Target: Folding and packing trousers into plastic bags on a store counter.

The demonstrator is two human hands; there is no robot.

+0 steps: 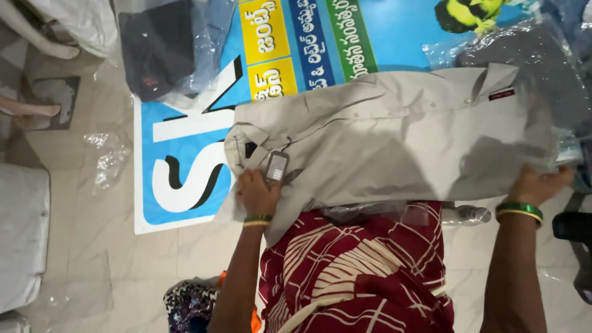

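Left hand (258,194): fingers curled down on the collar end of a beige shirt (394,135), gripping the cloth just beside a small hang tag (277,166) that dangles at the neck; a green and gold bangle (257,219) sits on this wrist

Right hand (538,185): at the far, hem end of the same shirt, fingers closed on the cloth edge where a clear plastic bag (524,55) begins (whether it pinches cloth alone or the bag too, I cannot tell); green and gold bangles (519,211) on the wrist

Shirt: lying flat and stretched lengthwise between the two hands, over the person's lap, which is covered in red cloth with pale lines (364,265). Sleeves look tucked in and the front is buttoned and smooth, so by my reading the folding is largely done. The hem end appears to lie at or just inside the bag mouth, while most of the body and the collar are still bare, so the bagging seems barely begun

Beneath and around: a blue printed banner (185,154) spread on the tiled floor (86,246); a dark garment in its own plastic wrap (160,43) at the upper left, apparently finished; a crumpled scrap of clear plastic (110,161) on the tiles; a white padded edge (21,234) at the far left
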